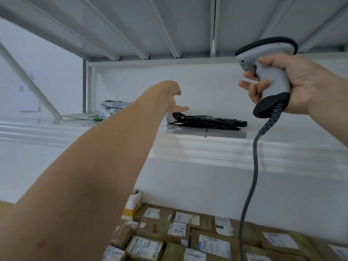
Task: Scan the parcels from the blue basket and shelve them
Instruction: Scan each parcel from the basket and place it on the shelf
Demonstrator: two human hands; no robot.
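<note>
Scanner (271,80) in right hand (305,85), one black parcel (211,122)

A pale paper sheet (28,104) hangs on the white wall (56,53) at nine o'clock, behind a slanting white brace (37,91).

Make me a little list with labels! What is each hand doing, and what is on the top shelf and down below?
left hand: open, holds nothing, stretched out by the black parcel
right hand: grips the grey scanner, cord hanging down
upper shelf: black parcel, silver parcel further left
below: brown boxes with white labels
</note>
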